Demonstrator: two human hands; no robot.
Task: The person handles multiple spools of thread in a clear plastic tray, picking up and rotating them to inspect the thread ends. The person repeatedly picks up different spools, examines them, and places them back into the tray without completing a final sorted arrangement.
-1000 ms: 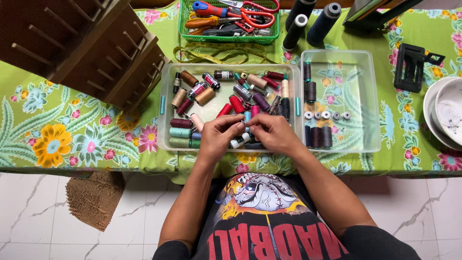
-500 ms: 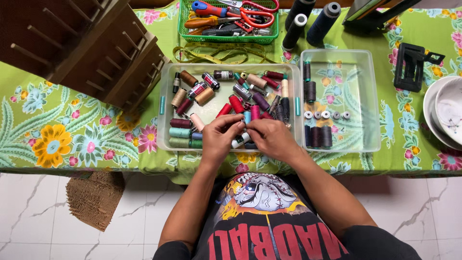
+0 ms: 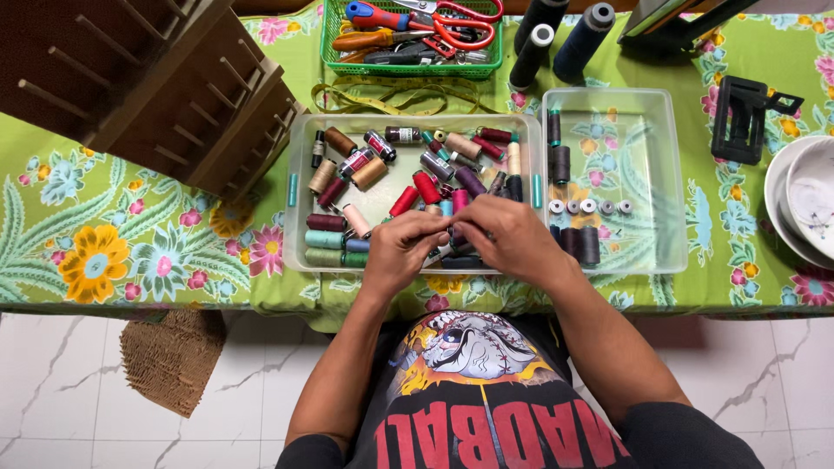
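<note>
The table [image 3: 130,252], spread with a green flowered cloth, is carrying two clear tubs. The left tub [image 3: 300,187], full of mixed spools, is being worked over at its near edge. The left hand [image 3: 401,252] and the right hand [image 3: 512,239] are being held together there, fingertips pinched on a small spool, now mostly hidden. The white spool seen before is being covered, so sorting appears midway.
</note>
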